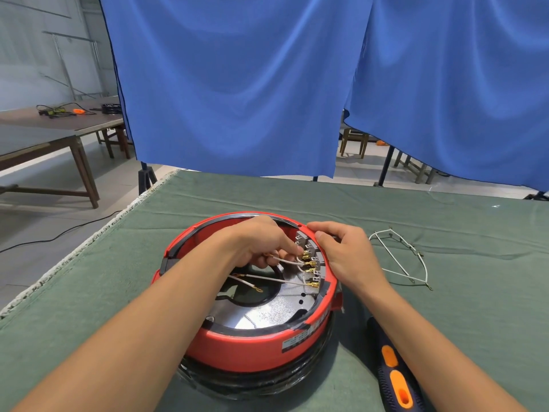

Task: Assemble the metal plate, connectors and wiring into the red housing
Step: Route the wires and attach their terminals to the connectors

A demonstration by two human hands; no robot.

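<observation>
Fingers (292, 248) of the left hand (261, 243) are curled inside the round red plastic housing (252, 343), pinching a white insulated wire (286, 260) close to the row of brass spade connectors (309, 264). The right hand (344, 251) rests on the housing's right rim, its fingers bent over the edge and its thumb against the rim beside the grey terminal block (306, 242); whether it grips anything cannot be told. Nearest the viewer, a dark blue electric screwdriver with orange buttons (395, 379) lies on the green cloth-covered desk (89, 307), just right of the housing. The housing sits at the desk's centre on a black base (255, 382). Inside it lies the shiny round metal plate (267, 313) with a central opening, across which two more white wires (267, 279) run loose, ending in brass terminals. Right of the right hand, apart from the housing, lies a thin white wire frame (401, 257). Beyond the desk hangs a blue fabric curtain (237, 84); at far left stand brown wooden tables (59, 126) carrying small tools.
</observation>
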